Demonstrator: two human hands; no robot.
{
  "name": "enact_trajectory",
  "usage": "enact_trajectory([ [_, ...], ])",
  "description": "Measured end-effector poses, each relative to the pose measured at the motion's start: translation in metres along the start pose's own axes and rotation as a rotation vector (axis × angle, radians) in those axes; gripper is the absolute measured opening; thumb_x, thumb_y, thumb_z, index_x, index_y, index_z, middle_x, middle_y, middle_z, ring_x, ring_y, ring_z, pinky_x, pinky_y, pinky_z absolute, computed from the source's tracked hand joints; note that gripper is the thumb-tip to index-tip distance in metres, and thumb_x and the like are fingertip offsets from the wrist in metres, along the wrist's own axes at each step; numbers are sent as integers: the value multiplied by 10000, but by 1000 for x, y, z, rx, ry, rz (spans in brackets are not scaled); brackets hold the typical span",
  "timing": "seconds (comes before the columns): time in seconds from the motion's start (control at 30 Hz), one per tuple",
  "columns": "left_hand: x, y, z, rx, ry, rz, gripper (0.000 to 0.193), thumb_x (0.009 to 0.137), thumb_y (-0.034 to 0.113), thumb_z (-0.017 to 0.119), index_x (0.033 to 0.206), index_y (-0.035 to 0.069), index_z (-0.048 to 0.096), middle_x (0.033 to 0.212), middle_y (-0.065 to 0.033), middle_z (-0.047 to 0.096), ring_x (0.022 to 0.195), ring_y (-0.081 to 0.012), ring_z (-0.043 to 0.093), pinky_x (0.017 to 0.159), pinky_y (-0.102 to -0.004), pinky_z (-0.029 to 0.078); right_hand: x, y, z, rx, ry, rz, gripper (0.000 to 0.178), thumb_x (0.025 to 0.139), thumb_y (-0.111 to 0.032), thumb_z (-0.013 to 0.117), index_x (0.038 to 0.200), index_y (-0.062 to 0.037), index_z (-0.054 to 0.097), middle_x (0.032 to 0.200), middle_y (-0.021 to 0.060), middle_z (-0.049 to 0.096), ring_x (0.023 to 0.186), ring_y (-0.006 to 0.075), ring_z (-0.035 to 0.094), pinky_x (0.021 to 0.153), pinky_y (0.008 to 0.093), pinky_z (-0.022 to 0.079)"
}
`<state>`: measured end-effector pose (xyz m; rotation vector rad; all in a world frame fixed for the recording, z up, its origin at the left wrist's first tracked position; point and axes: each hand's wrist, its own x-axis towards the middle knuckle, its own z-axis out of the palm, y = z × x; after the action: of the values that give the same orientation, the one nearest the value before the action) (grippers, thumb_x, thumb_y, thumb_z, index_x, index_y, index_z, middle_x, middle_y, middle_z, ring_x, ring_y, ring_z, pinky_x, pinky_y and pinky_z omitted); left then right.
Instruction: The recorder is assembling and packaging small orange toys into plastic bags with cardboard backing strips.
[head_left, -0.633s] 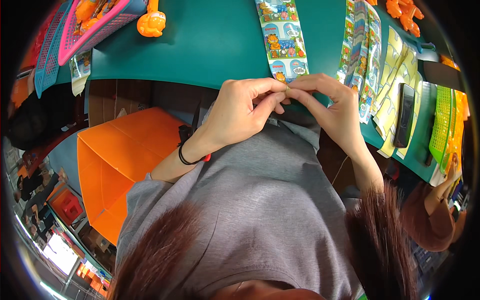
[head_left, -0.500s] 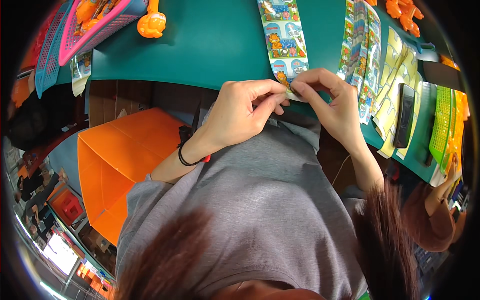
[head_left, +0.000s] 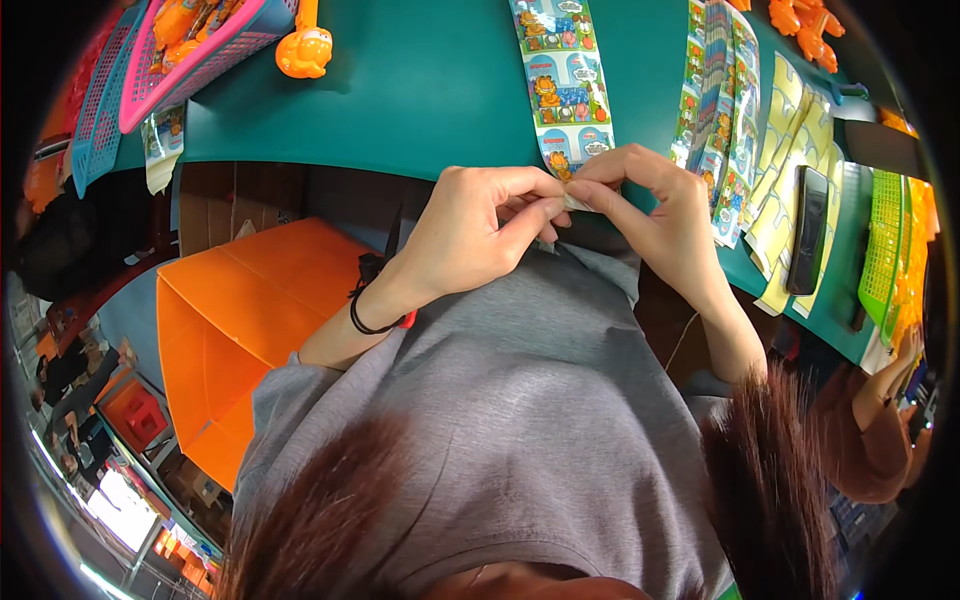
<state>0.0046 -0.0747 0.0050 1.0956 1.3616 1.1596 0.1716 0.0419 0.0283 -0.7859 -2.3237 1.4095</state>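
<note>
A long strip of colourful cartoon stickers [head_left: 566, 92] runs from the far edge of the picture down the green table to my fingers. My left hand [head_left: 475, 235] is closed in a pinch on the strip's near end, just off the table's front edge. Thumb and forefinger of my right hand [head_left: 655, 215] pinch the same end right beside it. A small pale piece of backing [head_left: 575, 203] shows between the fingertips, bent downward. My fingers hide how the sticker and its backing part there.
More sticker strips [head_left: 738, 110] lie in a stack at right, beside yellow backing strips [head_left: 785, 160] and a black phone [head_left: 808, 230]. A pink-and-blue basket [head_left: 185, 75] holds orange toys; another orange toy [head_left: 303, 52] lies nearby. An orange bin [head_left: 250, 320] stands below left. A green basket [head_left: 882, 250] sits far right.
Both hands have shifted slightly left with the strip's near end still pinched. My right fingertips have come closer to the left ones, and more pale backing shows under them.
</note>
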Motion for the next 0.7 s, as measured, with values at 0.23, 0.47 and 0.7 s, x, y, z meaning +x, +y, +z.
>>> enact_trajectory([
  [0.23, 0, -3, 1, -2, 34, 14, 79, 885, -6, 612, 900, -28, 687, 778, -87, 707, 690, -148, 702, 623, -249, 551, 3, 14, -1, 76, 200, 35, 122, 924, 10, 595, 1045, 30, 597, 986, 78, 634, 860, 124, 628, 775, 256, 523],
  [0.47, 3, 31, 8, 572, 340, 615, 140, 806, 39, 679, 942, 63, 656, 882, -91, 676, 766, -250, 671, 655, -337, 536, 9, 17, 8, -352, 208, -157, 75, 924, -24, 596, 986, 1, 563, 926, 127, 610, 759, 257, 632, 683, 326, 518],
  [0.7, 27, 0, -2, 536, 45, 485, 152, 766, 1, 668, 892, 27, 587, 879, -105, 641, 799, -292, 627, 742, -371, 519, 20, 5, 4, -347, 111, -86, 95, 932, -57, 590, 995, -6, 540, 898, 178, 607, 777, 355, 629, 664, 390, 495],
])
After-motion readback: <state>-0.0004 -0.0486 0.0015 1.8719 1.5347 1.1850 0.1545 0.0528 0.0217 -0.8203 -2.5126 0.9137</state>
